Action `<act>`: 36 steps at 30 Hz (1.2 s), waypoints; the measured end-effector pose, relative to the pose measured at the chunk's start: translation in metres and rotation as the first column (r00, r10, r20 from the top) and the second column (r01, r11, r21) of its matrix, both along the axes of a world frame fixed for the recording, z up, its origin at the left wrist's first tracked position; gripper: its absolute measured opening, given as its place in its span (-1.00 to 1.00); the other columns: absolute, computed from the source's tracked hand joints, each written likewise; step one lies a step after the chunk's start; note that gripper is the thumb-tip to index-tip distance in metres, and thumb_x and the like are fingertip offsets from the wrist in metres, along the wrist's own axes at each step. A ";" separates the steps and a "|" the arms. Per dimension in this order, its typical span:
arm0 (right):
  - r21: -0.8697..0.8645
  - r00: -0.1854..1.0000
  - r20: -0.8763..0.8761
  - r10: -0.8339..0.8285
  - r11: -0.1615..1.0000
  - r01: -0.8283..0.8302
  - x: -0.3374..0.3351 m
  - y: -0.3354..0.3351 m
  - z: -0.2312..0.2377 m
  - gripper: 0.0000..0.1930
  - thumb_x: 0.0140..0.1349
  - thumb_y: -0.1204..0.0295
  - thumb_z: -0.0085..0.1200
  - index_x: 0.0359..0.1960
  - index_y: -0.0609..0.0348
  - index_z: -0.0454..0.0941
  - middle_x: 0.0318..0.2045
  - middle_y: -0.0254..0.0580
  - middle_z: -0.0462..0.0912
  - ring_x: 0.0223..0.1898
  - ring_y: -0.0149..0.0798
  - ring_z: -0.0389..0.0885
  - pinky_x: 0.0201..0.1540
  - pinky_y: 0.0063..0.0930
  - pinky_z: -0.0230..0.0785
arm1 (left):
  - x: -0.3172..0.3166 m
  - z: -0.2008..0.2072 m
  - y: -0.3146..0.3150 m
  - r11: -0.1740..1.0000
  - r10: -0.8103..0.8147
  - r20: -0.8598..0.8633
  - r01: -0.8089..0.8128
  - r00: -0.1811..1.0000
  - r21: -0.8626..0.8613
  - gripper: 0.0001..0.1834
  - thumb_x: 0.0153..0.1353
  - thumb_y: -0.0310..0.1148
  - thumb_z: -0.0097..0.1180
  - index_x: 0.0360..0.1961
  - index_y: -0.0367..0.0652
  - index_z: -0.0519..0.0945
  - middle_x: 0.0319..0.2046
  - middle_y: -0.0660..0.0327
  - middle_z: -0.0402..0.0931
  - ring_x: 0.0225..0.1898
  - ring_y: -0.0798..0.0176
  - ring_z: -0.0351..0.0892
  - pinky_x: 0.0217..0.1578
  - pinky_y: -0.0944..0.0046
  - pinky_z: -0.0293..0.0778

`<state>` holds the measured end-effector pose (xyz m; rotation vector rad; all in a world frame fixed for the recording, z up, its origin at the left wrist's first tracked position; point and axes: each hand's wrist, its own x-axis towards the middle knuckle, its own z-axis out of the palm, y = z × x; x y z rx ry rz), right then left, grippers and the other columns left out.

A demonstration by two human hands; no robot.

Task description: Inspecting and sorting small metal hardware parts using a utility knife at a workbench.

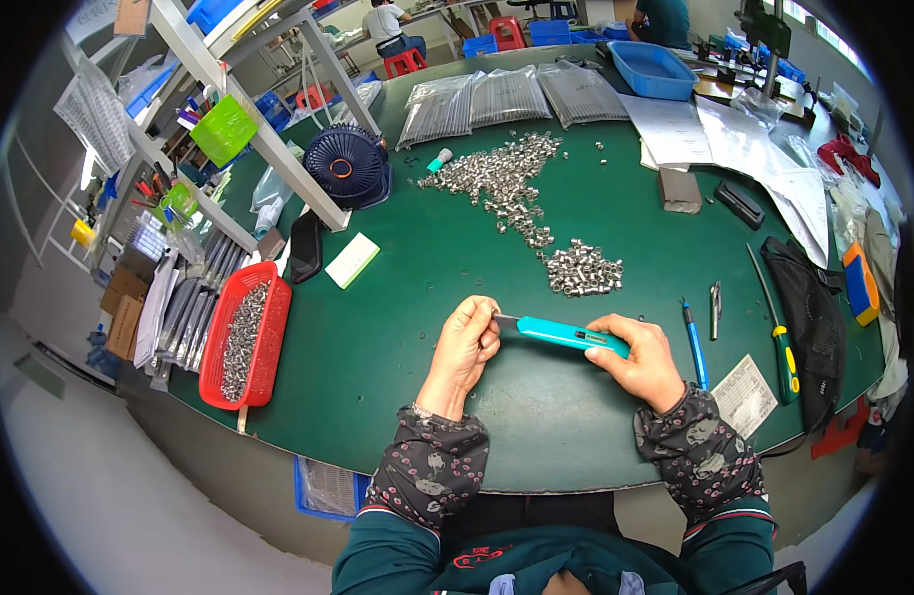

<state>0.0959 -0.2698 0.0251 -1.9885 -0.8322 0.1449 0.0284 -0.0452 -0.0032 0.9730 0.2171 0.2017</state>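
Observation:
My right hand [637,359] is closed around the teal handle of a utility knife [556,332], held level over the near middle of the green table. Its grey blade points left, toward my left hand [467,342]. The fingers of that hand are curled in a pinch at the blade's tip; any small part between them is hidden. Beyond my hands lies a small heap of short silver metal rings [584,269], which joins a larger spread of the same rings [501,174] farther back.
A red basket [275,342] of small metal parts stands at left, near a dark fan [348,164] and a phone [305,246]. On the right lie a blue pen [694,345], a screwdriver [785,362], a black bag [806,317] and papers [744,397]. Bagged rods [506,97] line the back.

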 end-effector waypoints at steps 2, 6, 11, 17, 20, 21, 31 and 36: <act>-0.007 0.999 0.038 -0.004 1.000 0.005 -0.001 0.001 0.001 -0.74 -0.08 0.27 0.12 -0.35 0.08 0.52 -0.48 -0.17 0.56 -0.46 -0.11 0.52 -0.39 -0.34 0.33 | -0.001 0.000 0.001 1.000 -0.001 0.010 0.001 1.000 0.023 -0.81 0.22 -0.28 -0.09 -0.42 -0.17 0.41 -0.65 0.36 0.27 -0.72 0.59 0.11 -0.80 0.60 -0.01; -0.028 0.992 0.123 -0.020 0.999 0.024 -0.002 0.000 0.001 -0.75 -0.06 0.27 0.11 -0.33 0.07 0.51 -0.48 -0.19 0.56 -0.46 -0.11 0.52 -0.39 -0.32 0.33 | 0.000 0.001 -0.001 0.999 0.017 -0.014 -0.016 1.000 0.036 -0.81 0.22 -0.28 -0.09 -0.43 -0.16 0.40 -0.65 0.36 0.26 -0.73 0.60 0.11 -0.80 0.59 -0.01; -0.022 0.985 0.167 -0.034 0.999 0.038 -0.002 0.000 0.000 -0.75 -0.06 0.27 0.11 -0.33 0.05 0.51 -0.49 -0.21 0.54 -0.47 -0.12 0.52 -0.42 -0.32 0.32 | 0.000 0.002 -0.002 0.998 0.048 -0.050 -0.045 0.998 0.054 -0.79 0.22 -0.26 -0.09 -0.46 -0.16 0.40 -0.67 0.37 0.25 -0.75 0.60 0.09 -0.81 0.59 -0.02; -0.018 0.984 0.178 -0.029 0.999 0.033 -0.003 0.000 0.001 -0.75 -0.06 0.27 0.12 -0.34 0.05 0.50 -0.50 -0.22 0.54 -0.48 -0.12 0.51 -0.43 -0.33 0.32 | -0.001 0.002 0.000 0.998 0.041 -0.067 -0.037 0.997 0.055 -0.76 0.22 -0.23 -0.09 -0.49 -0.15 0.40 -0.70 0.37 0.24 -0.77 0.60 0.07 -0.82 0.59 -0.04; -0.028 0.983 0.184 -0.023 0.999 0.028 -0.002 0.000 0.001 -0.75 -0.06 0.28 0.12 -0.34 0.05 0.50 -0.50 -0.22 0.54 -0.48 -0.12 0.51 -0.43 -0.33 0.32 | -0.001 0.003 0.001 0.998 0.030 -0.079 -0.026 0.996 0.050 -0.75 0.22 -0.22 -0.08 -0.50 -0.15 0.41 -0.70 0.37 0.24 -0.77 0.59 0.07 -0.82 0.59 -0.04; -0.016 0.983 0.184 -0.022 1.000 0.026 -0.002 0.000 0.000 -0.75 -0.07 0.28 0.13 -0.34 0.05 0.50 -0.50 -0.22 0.54 -0.48 -0.12 0.51 -0.43 -0.33 0.32 | -0.001 0.003 0.001 0.998 0.029 -0.079 -0.025 0.996 0.050 -0.75 0.22 -0.22 -0.08 -0.50 -0.15 0.41 -0.70 0.37 0.24 -0.77 0.59 0.07 -0.82 0.59 -0.04; -0.006 0.976 0.219 0.001 1.000 0.001 0.001 -0.002 0.001 -0.77 -0.08 0.30 0.13 -0.36 0.06 0.51 -0.52 -0.22 0.52 -0.49 -0.12 0.50 -0.45 -0.34 0.32 | -0.003 0.007 0.005 0.998 -0.042 -0.136 0.046 0.990 0.030 -0.74 0.22 -0.25 -0.11 -0.55 -0.15 0.37 -0.76 0.39 0.21 -0.82 0.61 0.01 -0.86 0.58 -0.09; 0.007 0.964 0.265 0.012 1.000 -0.014 0.002 -0.004 0.005 -0.77 -0.10 0.32 0.15 -0.36 0.07 0.51 -0.56 -0.21 0.48 -0.52 -0.11 0.48 -0.48 -0.34 0.29 | -0.006 0.014 0.004 0.998 -0.063 -0.185 0.066 0.981 0.008 -0.73 0.21 -0.26 -0.09 -0.59 -0.15 0.33 -0.77 0.38 0.19 -0.82 0.59 0.00 -0.87 0.57 -0.10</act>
